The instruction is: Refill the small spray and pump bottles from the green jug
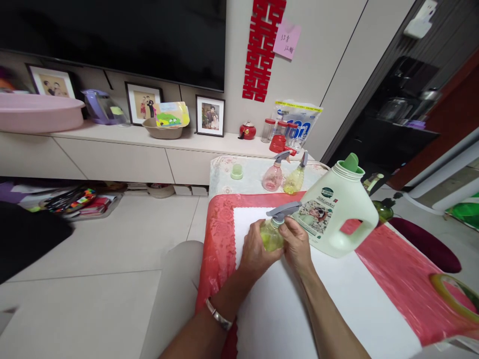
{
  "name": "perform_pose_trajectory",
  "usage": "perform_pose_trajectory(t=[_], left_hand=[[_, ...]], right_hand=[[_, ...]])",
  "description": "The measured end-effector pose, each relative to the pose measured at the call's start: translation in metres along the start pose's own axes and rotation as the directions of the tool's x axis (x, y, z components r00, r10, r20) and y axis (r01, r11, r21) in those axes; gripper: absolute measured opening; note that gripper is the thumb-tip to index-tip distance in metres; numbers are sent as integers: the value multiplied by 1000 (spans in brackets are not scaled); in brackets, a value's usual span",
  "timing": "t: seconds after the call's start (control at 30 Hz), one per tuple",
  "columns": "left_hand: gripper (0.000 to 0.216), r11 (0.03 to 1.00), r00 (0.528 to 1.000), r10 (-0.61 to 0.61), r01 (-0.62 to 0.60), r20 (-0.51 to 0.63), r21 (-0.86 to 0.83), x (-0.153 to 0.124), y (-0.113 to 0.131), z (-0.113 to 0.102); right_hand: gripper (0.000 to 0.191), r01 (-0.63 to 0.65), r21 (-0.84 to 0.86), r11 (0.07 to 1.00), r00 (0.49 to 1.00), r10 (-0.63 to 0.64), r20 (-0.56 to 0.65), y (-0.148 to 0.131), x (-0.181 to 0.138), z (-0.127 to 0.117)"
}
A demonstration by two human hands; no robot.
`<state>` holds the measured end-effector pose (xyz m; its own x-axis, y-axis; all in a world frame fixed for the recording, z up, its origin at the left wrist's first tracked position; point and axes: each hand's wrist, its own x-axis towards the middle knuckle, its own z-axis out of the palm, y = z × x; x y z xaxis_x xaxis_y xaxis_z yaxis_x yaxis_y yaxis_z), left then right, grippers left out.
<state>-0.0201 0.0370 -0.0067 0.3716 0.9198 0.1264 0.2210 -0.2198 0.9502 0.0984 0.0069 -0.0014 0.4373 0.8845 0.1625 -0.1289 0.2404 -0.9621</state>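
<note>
Between my hands is a yellow-green spray bottle (pixel 272 236) with a grey trigger head (pixel 283 211), held upright over the white sheet. My left hand (pixel 255 251) is wrapped round the bottle's body. Fingers of my right hand (pixel 298 242) are closed at the bottle's neck, just under the trigger head. Right beside my right hand stands a large pale green jug (pixel 346 219) with a handle, a printed label and a green spout in its open mouth. Farther back are a pink spray bottle (pixel 273 177) and another yellow spray bottle (pixel 294 180).
A pale green cap (pixel 236 172) lies at the table's far left. The table has a red cover (pixel 219 234) under a white sheet (pixel 273 309). A roll of tape (pixel 451 294) is at the right edge. Behind, a cabinet top (pixel 228 143) holds jars, frames and a pink basin (pixel 41 113).
</note>
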Motion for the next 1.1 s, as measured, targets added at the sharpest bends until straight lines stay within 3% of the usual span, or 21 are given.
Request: perform_pose_trajectory(t=[0.1,0.33,0.6,0.73,0.93,1.1], left_hand=[[73,1000,1000,-10,10,-9,5,0,2,0],[74,999,999,30,-30,-20,21,0,3,1],[71,1000,999,22,-22,-32,17,-1,3,2],[73,993,997,70,-73,-39,-88,-1,5,0],[65,879,977,69,37,202,-476,-6,18,-11],[66,855,888,99,154,449,-495,-10,19,-17]], right_hand=[[42,15,12,1000,1000,-15,1,-1,-2,2],[49,-6,26,1000,988,2,152,-6,1,-10],[37,27,19,999,998,-28,51,-6,-3,1],[40,10,75,997,997,-16,78,-13,-3,0],[42,-25,202,979,996,8,84,-30,4,-14],[40,-66,168,984,989,42,144,-40,2,-25]])
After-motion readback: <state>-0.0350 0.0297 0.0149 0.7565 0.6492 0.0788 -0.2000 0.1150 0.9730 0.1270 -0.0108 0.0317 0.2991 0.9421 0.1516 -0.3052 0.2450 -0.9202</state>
